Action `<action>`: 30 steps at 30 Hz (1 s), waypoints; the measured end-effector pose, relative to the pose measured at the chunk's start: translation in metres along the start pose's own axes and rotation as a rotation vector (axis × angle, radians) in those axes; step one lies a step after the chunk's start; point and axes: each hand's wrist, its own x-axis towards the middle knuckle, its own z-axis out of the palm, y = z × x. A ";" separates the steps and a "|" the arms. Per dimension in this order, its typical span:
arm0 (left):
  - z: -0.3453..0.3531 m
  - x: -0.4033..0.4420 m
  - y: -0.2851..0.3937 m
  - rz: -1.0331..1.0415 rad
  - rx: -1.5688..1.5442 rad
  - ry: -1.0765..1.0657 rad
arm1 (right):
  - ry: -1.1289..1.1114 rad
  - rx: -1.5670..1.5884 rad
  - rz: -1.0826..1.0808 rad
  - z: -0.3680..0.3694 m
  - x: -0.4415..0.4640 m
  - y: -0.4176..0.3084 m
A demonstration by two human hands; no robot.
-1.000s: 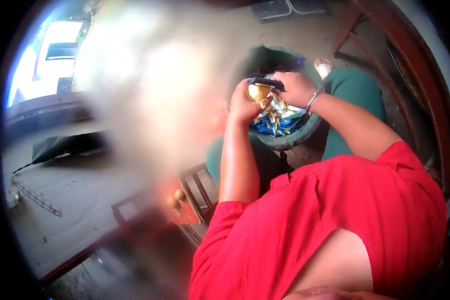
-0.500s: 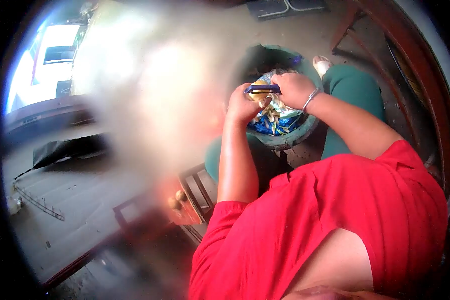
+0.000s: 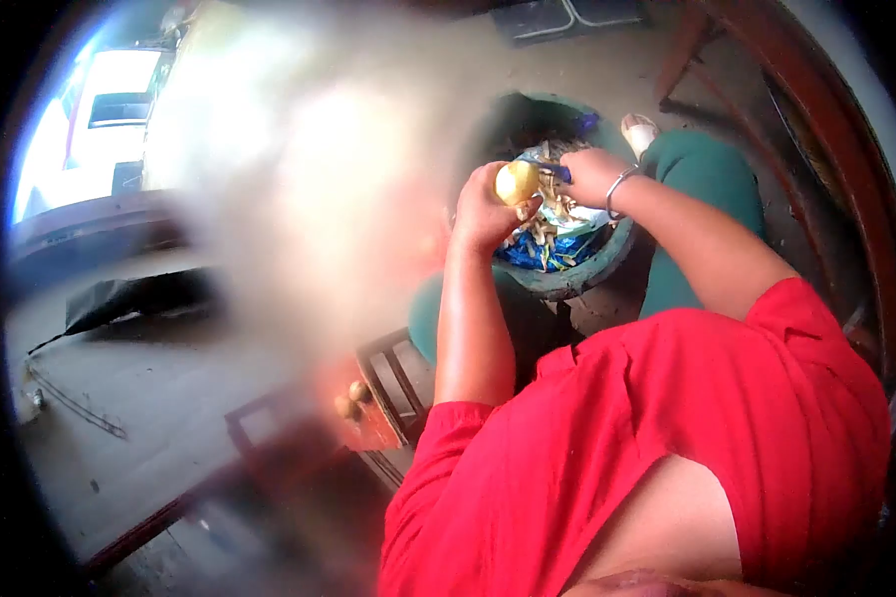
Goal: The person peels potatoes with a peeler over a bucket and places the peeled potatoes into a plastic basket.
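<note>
My left hand [image 3: 483,211] is closed around a pale yellow potato [image 3: 517,183], its peeled-looking side facing up. Just to the right, my right hand [image 3: 591,177] grips a dark blue peeler [image 3: 555,171], held a little apart from the potato. Below both hands stands a round green bin [image 3: 579,283] between my knees. Inside it lie peelings [image 3: 543,237] and a shiny blue wrapper [image 3: 579,246]. My fingers partly hide the peeler's handle.
Two round brown potatoes [image 3: 353,398] sit on a reddish stool or small table [image 3: 378,423] by my left elbow. A dark red wooden frame [image 3: 834,109] stands at the right. A black cloth or bag [image 3: 134,297] lies at the left. Haze blurs the upper middle.
The peeler has moved from across the potato to its right, with my right hand shifting slightly right. More of the potato's yellow surface shows. My left hand still holds it.
</note>
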 end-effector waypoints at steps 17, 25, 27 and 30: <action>0.007 0.002 -0.011 -0.089 -0.423 -0.016 | 0.245 0.109 -0.273 -0.006 -0.011 -0.020; -0.001 0.002 -0.004 -0.068 -0.330 -0.121 | 0.231 0.237 -0.175 -0.001 -0.001 -0.010; -0.004 0.001 0.000 -0.096 -0.255 -0.119 | 0.172 0.193 -0.128 -0.004 -0.002 -0.012; -0.004 -0.001 0.001 -0.067 -0.199 -0.080 | 0.185 0.253 -0.085 -0.002 0.002 -0.007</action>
